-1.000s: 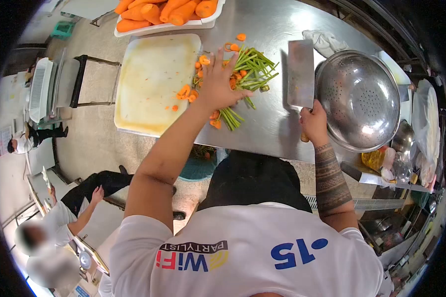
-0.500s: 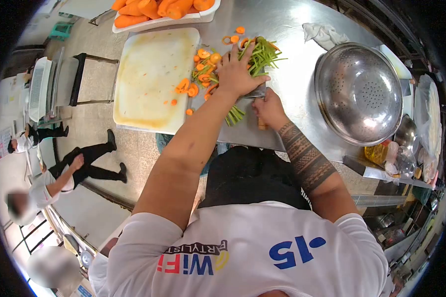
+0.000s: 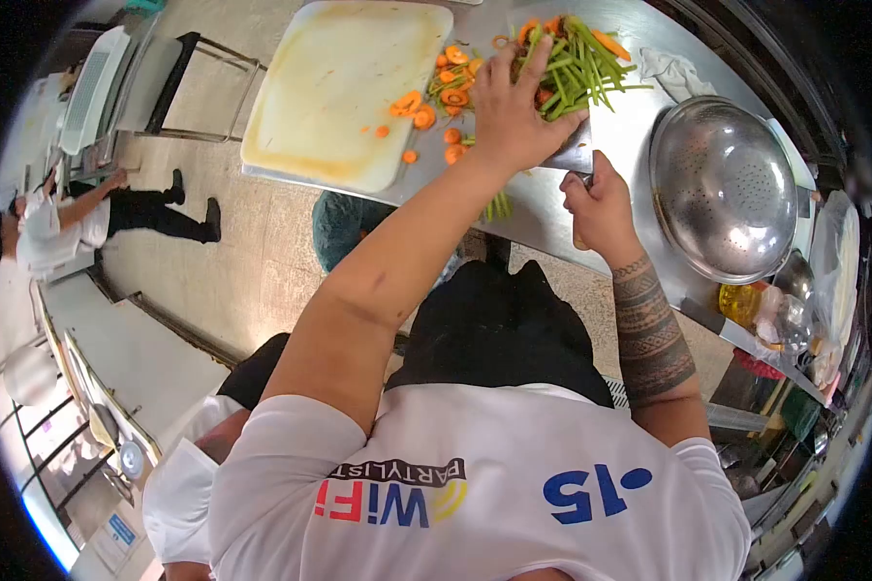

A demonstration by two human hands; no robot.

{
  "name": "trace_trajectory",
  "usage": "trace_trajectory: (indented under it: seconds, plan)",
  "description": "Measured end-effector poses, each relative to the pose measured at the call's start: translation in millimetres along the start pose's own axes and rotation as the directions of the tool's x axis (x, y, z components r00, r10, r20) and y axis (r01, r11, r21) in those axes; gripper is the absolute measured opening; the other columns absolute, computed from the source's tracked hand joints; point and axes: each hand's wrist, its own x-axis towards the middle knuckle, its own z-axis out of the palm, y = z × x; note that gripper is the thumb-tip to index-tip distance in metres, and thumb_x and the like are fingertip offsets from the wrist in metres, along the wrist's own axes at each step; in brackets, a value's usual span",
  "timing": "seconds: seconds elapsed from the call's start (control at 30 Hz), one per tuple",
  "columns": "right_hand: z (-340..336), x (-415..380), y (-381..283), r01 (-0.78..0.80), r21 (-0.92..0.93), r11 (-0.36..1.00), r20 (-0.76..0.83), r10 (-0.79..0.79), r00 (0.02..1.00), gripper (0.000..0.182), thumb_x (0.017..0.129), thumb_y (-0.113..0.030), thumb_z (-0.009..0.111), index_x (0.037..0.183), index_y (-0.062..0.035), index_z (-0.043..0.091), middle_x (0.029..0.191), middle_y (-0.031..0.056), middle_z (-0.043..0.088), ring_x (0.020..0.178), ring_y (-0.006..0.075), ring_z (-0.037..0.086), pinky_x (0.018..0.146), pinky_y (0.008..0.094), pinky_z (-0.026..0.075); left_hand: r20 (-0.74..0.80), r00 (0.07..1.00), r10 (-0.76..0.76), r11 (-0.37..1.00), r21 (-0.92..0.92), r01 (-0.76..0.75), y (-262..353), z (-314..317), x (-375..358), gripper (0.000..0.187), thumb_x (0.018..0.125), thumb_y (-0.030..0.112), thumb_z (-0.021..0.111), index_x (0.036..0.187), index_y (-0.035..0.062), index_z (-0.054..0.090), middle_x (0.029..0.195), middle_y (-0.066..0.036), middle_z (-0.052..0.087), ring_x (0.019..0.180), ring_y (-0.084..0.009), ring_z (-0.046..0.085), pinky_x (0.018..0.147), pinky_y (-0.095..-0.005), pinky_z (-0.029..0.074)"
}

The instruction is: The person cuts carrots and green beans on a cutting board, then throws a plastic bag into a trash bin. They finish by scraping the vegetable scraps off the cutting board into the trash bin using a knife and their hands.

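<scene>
My left hand (image 3: 518, 116) lies with fingers spread against a pile of cut green stems (image 3: 581, 63), its thumb beside a knife with a broad blade (image 3: 574, 152). My right hand (image 3: 601, 205) is closed around the handle of this knife, whose blade reaches under my left hand to the stems. Carrot end pieces (image 3: 424, 117) lie scattered left of my left hand, some on the metal table and some on the white cutting board (image 3: 344, 97). A few more stems (image 3: 498, 206) sit at the table's near edge, below my left wrist.
A large steel colander (image 3: 725, 189) stands on the table at right, with a white cloth (image 3: 678, 73) behind it. A bottle of yellow liquid (image 3: 738, 303) is nearer. One person (image 3: 107, 213) stands at left; another person's white sleeve (image 3: 189, 484) is close by my left side.
The view has shifted, and the carrot tub has left it. Both hands and the knife have moved forward and right along the stems. The person close by my left side shows more now.
</scene>
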Motion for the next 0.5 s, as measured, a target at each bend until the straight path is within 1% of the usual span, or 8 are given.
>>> trace_trajectory:
  seconds: [0.1,0.13,0.17,0.23,0.3,0.4,0.47,0.5]
  plan:
    - [13.4,-17.5,-23.0,0.165,-0.079,0.983,0.051,-0.161,0.986,0.021,0.093,-0.011,0.061,0.109,0.0021,0.057,0.083,0.0195,0.066,0.073,0.0311,0.066,0.069,0.0409,0.052,-0.091,0.994,-0.068,0.997,0.021,0.070,4.6,-46.5,-13.1,0.109,0.069,0.044,0.090,0.159,0.0156,0.035,0.149,-0.030,0.037,0.136,-0.0469,0.038,0.113,-0.0574,0.034]
    - [22.4,-25.5,-32.5,0.223,-0.117,0.968,0.089,-0.213,0.973,0.022,0.092,-0.011,0.062,0.110,0.0016,0.057,0.086,0.0220,0.066,0.079,0.0368,0.066,0.072,0.0442,0.052,-0.154,0.988,-0.024,0.999,0.028,0.029,-1.9,-61.9,-21.9,0.112,0.068,0.039,0.092,0.158,0.0112,0.033,0.150,-0.030,0.036,0.138,-0.0473,0.037,0.115,-0.0563,0.034]
    - [31.4,-33.4,-41.9,0.282,-0.151,0.948,0.126,-0.264,0.956,0.024,0.090,-0.010,0.062,0.111,0.0010,0.057,0.090,0.0246,0.066,0.084,0.0426,0.066,0.075,0.0474,0.053,-0.192,0.979,-0.071,0.997,0.004,0.073,-6.5,-79.4,-33.9,0.113,0.067,0.040,0.091,0.159,0.0118,0.032,0.151,-0.031,0.035,0.138,-0.0486,0.036,0.114,-0.0581,0.033]
    - [50.2,-51.5,-71.3,0.359,-0.230,0.905,0.247,-0.302,0.921,0.023,0.088,-0.009,0.062,0.108,0.0006,0.056,0.091,0.0262,0.066,0.088,0.0460,0.065,0.076,0.0506,0.052,-0.268,0.957,-0.114,0.994,-0.029,0.110,-18.9,-114.9,-68.8,0.117,0.067,0.037,0.091,0.160,0.0075,0.028,0.152,-0.033,0.034,0.139,-0.0499,0.035,0.114,-0.0597,0.033]
    - [83.8,-57.4,-56.5,0.447,-0.192,0.874,0.367,-0.359,0.858,0.020,0.086,-0.010,0.063,0.102,-0.0006,0.054,0.090,0.0258,0.066,0.087,0.0472,0.065,0.076,0.0543,0.051,-0.191,0.964,-0.183,0.966,0.147,0.213,-33.5,-157.3,-116.5,0.111,0.073,0.037,0.087,0.159,0.0019,0.027,0.157,-0.031,0.031,0.143,-0.0501,0.031,0.118,-0.0589,0.028]
    - [128.4,-62.1,-36.6,0.518,-0.296,0.803,0.462,-0.354,0.813,0.019,0.086,-0.013,0.064,0.097,-0.0024,0.053,0.089,0.0243,0.066,0.085,0.0462,0.066,0.075,0.0555,0.052,-0.072,0.961,-0.266,0.877,0.396,0.273,-79.3,-186.8,-211.5,0.105,0.078,0.038,0.082,0.159,0.0004,0.027,0.160,-0.030,0.029,0.148,-0.0501,0.025,0.121,-0.0577,0.023]
    - [138.5,-63.7,-21.6,0.511,-0.335,0.791,0.480,-0.323,0.815,0.020,0.086,-0.014,0.064,0.099,-0.0030,0.054,0.089,0.0236,0.067,0.085,0.0457,0.066,0.075,0.0555,0.053,-0.007,0.925,-0.379,0.862,0.360,0.356,-96.9,-197.1,-266.8,0.096,0.079,0.032,0.078,0.157,0.0000,0.032,0.159,-0.032,0.030,0.149,-0.0503,0.025,0.121,-0.0585,0.023]
    - [140.1,-62.2,-19.3,0.510,-0.352,0.785,0.489,-0.311,0.815,0.021,0.085,-0.015,0.064,0.100,-0.0034,0.054,0.089,0.0232,0.067,0.085,0.0454,0.067,0.075,0.0555,0.053,-0.005,0.842,-0.540,0.787,0.353,0.507,-98.8,-204.3,-292.9,0.091,0.080,0.029,0.076,0.155,-0.0002,0.035,0.158,-0.032,0.031,0.148,-0.0505,0.027,0.121,-0.0587,0.024]
